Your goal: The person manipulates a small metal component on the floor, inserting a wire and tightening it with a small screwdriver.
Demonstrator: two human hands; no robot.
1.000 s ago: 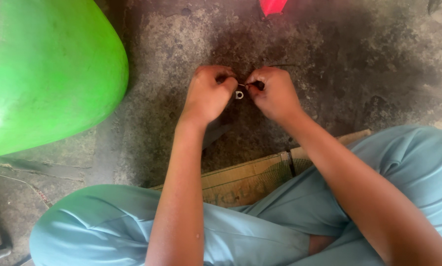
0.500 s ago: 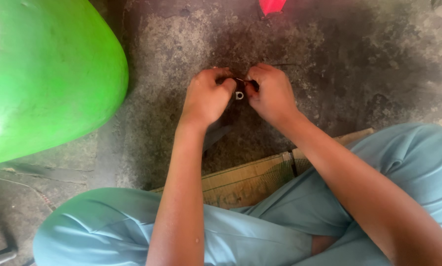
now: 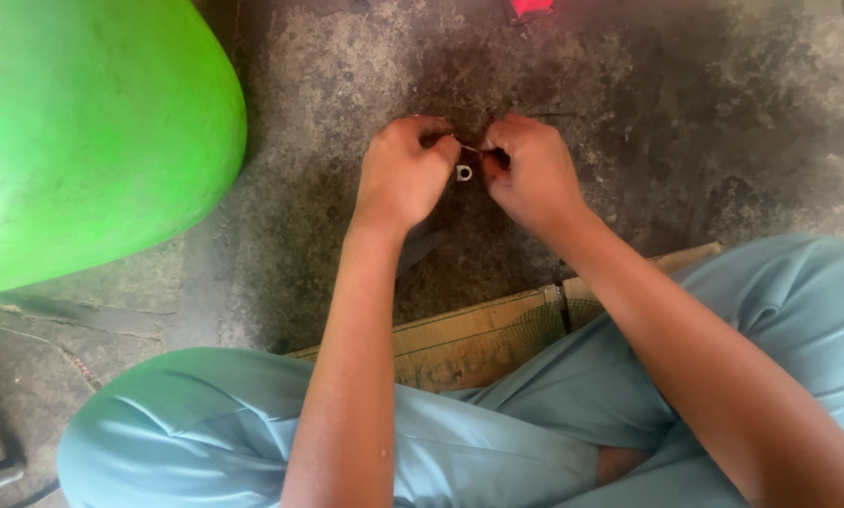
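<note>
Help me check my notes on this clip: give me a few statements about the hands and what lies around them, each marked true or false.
1. Both hands meet over a small metal ring. True.
2. The left hand rests flat on the cardboard. False: it is raised over the concrete floor, fingers curled at the ring.
3. A big green rounded object sits on the person's left. True.
4. The person wears red trousers. False: the trousers are light blue.
5. The right hand holds a hammer. False: it pinches something small and thin by the ring.
</note>
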